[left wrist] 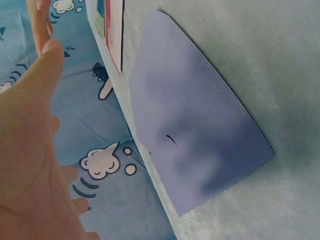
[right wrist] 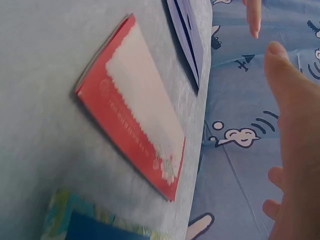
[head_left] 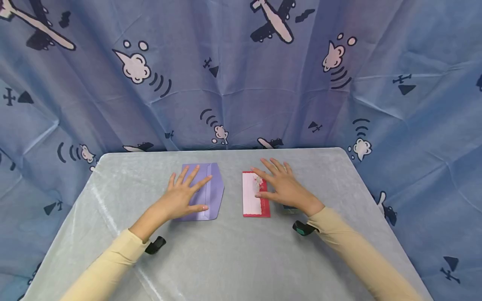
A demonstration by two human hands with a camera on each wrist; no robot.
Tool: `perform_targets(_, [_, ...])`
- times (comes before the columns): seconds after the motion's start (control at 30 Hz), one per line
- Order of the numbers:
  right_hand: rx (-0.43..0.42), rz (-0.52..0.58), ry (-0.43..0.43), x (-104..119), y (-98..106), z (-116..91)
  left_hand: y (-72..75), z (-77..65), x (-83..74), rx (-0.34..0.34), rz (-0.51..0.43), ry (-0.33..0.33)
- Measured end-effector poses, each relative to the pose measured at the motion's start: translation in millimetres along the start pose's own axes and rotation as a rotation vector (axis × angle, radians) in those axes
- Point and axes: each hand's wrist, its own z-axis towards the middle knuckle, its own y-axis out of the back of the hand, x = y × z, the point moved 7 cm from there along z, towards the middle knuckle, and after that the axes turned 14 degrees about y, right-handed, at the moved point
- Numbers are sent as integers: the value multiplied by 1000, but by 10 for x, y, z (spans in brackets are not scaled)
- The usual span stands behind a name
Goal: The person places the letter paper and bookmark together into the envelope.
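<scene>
A purple envelope (head_left: pixel 215 200) lies flat on the left half of the table, its pointed flap side facing right. Over it hovers my left hand (head_left: pixel 178 201), fingers spread; the left wrist view shows a gap between palm and envelope (left wrist: pixel 185 100). Right of it is a red and white greeting card (head_left: pixel 250 196) with a scalloped border and a small flower design. My right hand (head_left: pixel 285 189) is held above the card's right side with fingers spread, holding nothing. Partly hidden below that hand lies a dark blue item with a green-yellow patterned edge (right wrist: pixel 75 207).
A grey cloth-covered table (head_left: pixel 226 259) carries these items. Behind it hangs a blue curtain (head_left: pixel 241 104) printed with airplanes and clouds, meeting the table's far edge. A black strap device (head_left: pixel 155 245) sits at the left wrist, another (head_left: pixel 303 228) at the right.
</scene>
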Motion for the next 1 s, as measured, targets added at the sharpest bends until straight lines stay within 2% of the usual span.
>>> perform_targets(0.3, [19,85,-37,33,-138,230,-38,16,61,23,-55,61])
perform_targets(0.47, [-8,107,-34,81,-210,323,-97,35,92,11,-66,75])
perform_targets(1.0, [11,85,-21,269,-472,655,-352,102,170,68,-120,146])
